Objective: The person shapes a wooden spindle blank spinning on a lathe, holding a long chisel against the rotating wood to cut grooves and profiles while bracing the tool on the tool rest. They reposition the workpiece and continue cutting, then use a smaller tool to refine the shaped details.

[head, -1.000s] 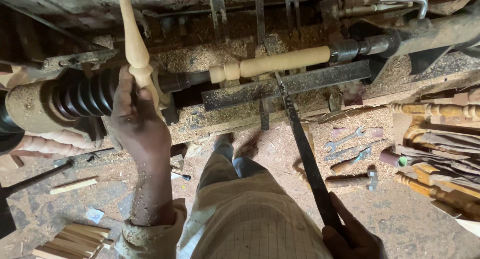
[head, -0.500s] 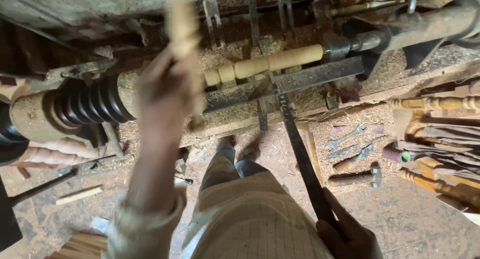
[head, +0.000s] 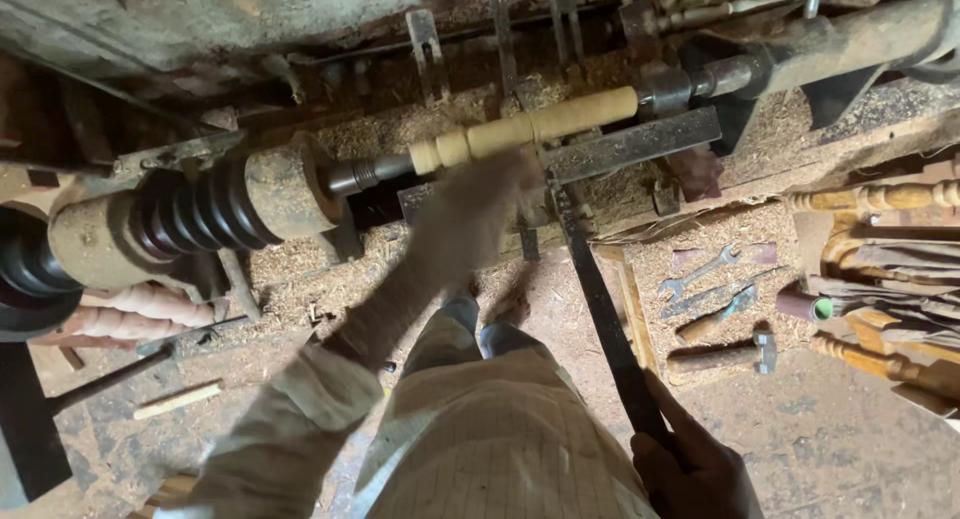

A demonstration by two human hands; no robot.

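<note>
Head view: left hand (head: pixel 470 214), too blurred to tell its fingers, reaches the spindle (head: pixel 525 131), right hand (head: pixel 690 469) gripping the chisel (head: pixel 600 309), so turning's probably next, needing a steady rest.

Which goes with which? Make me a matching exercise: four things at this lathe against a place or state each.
1 pale wooden spindle
2 long dark tool
3 hammer
4 left hand

A blurred by motion
B lying on the sawdust floor
C mounted in the lathe
D gripped by the right hand

Pairs: 1-C, 2-D, 3-B, 4-A
</note>
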